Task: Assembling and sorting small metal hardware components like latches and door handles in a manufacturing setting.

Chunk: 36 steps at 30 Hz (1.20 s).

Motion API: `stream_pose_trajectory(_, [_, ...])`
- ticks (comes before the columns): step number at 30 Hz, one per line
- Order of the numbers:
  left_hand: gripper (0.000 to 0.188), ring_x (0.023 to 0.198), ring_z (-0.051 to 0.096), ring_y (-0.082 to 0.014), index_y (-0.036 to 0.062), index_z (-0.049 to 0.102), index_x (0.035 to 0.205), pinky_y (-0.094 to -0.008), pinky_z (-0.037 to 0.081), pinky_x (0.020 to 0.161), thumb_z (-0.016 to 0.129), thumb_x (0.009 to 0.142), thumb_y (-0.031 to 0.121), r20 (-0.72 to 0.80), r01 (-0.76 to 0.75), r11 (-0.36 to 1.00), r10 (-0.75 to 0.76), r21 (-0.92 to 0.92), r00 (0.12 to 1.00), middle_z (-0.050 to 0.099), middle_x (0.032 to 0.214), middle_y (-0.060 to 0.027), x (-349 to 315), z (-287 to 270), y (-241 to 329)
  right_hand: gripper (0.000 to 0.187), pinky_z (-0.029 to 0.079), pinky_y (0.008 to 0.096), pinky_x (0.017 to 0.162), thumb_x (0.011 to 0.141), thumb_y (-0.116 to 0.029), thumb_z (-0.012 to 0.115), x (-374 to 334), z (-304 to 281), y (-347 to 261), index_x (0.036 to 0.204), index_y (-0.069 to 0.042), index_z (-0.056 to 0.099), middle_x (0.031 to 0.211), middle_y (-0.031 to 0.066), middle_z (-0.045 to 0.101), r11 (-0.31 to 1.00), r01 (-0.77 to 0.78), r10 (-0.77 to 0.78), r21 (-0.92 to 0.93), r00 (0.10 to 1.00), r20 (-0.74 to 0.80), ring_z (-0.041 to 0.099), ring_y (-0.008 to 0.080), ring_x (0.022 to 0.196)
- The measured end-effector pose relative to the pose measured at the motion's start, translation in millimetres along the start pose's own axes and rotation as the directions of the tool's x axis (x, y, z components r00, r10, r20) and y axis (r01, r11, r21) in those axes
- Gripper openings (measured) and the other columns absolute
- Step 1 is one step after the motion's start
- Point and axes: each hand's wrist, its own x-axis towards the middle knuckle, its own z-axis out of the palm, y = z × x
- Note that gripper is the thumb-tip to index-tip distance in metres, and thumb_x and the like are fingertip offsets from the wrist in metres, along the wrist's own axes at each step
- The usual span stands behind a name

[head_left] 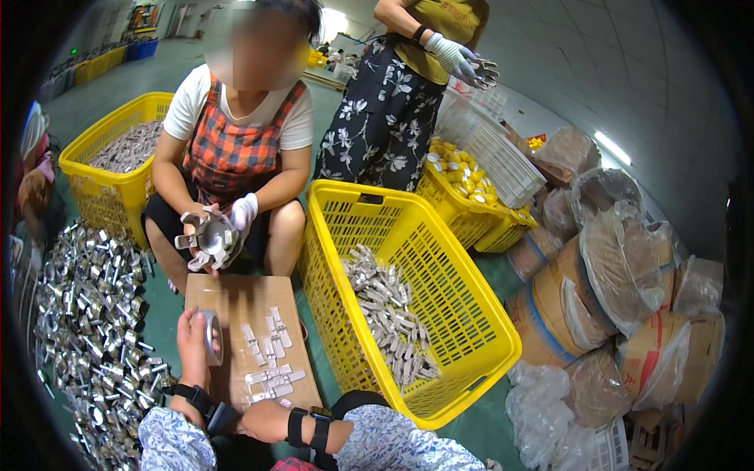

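Observation:
My left hand [192, 344] is closed on a roll of tape [211, 337], held upright over the left side of a cardboard box [236, 294]. My right hand [255, 420] is low at the box's near edge, beside my left wrist; its fingers are hidden from sight. Small clear and metal clip-like pieces [271, 345] lie in loose groups on the cardboard. Across from me, a seated person in a checked apron holds a ring-shaped bundle of metal pieces [210, 238] with both hands, one of them gloved.
A yellow crate [471, 314] with metal clips [385, 314] stands right of the box. Shiny metal parts [94, 337] cover the floor at left. Another yellow crate [102, 184] is behind them. A standing person is at the back. Wrapped cartons [565, 306] are stacked at right.

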Motion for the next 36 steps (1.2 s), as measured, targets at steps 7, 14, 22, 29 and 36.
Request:
stream_pose_trajectory(7, [0.038, 0.046, 0.051, -0.012, 0.0064, 0.044, 0.135, -0.025, 0.042, 0.043, 0.054, 0.103, 0.025, 0.002, -0.009, 1.0, 0.009, 0.025, 1.0, 0.059, 0.074, -0.0061, -0.2, 0.2, 2.4, 0.027, 0.054, 0.0512, 0.07, 0.087, -0.027, 0.062, -3.9, -6.8, -3.3, 0.08, -0.002, 0.072, 0.079, 0.0228, 0.069, 1.0, 0.008, -0.008, 0.007, 1.0, -0.015, 0.068, 0.0434, 0.076])
stream_pose_trajectory(14, [0.038, 0.048, 0.051, -0.0103, 0.006, 0.044, 0.135, -0.0238, 0.042, 0.043, 0.053, 0.104, 0.026, 0.002, -0.006, 1.0, 0.006, 0.018, 1.0, 0.059, 0.075, -0.0055, -0.6, 0.5, 2.8, 0.029, 0.054, 0.0519, 0.069, 0.086, -0.027, 0.063, -2.4, 0.2, -0.1, 0.077, -0.001, 0.071, 0.077, 0.0237, 0.069, 1.0, 0.003, -0.004, -0.01, 0.999, -0.042, 0.068, 0.0437, 0.075])
stream_pose_trajectory(22, [0.04, 0.049, 0.05, -0.0098, 0.0045, 0.044, 0.135, -0.0233, 0.041, 0.044, 0.052, 0.104, 0.027, 0.01, -0.026, 1.0, 0.026, 0.012, 1.0, 0.058, 0.077, -0.0054, -4.3, 3.6, 7.2, 0.027, 0.054, 0.0512, 0.07, 0.085, -0.025, 0.064, -1.5, 1.8, 0.2, 0.077, 0.0, 0.071, 0.078, 0.0226, 0.069, 1.0, 0.002, -0.002, 0.011, 0.999, -0.05, 0.068, 0.0431, 0.077])
stream_pose_trajectory(29, [0.039, 0.048, 0.05, -0.0104, 0.0046, 0.043, 0.135, -0.0238, 0.042, 0.044, 0.052, 0.104, 0.026, -0.001, -0.008, 1.0, 0.008, 0.002, 1.0, 0.058, 0.076, -0.0053, -3.8, 4.6, 10.1, 0.027, 0.054, 0.0511, 0.07, 0.085, -0.026, 0.066, -0.8, 1.0, 0.2, 0.077, 0.0, 0.071, 0.077, 0.0228, 0.068, 1.0, 0.007, -0.007, 0.006, 0.999, -0.05, 0.068, 0.043, 0.077])
stream_pose_trajectory(36, [0.037, 0.047, 0.05, -0.011, 0.0051, 0.044, 0.135, -0.0242, 0.041, 0.044, 0.051, 0.104, 0.023, -0.004, 0.002, 1.0, -0.002, -0.009, 1.0, 0.058, 0.073, -0.0056, -5.1, 6.5, 12.6, 0.028, 0.054, 0.0508, 0.07, 0.085, -0.027, 0.066, -1.8, -1.2, -0.5, 0.078, 0.0, 0.071, 0.078, 0.0223, 0.069, 1.0, 0.008, -0.008, -0.003, 0.999, -0.048, 0.068, 0.0428, 0.077])
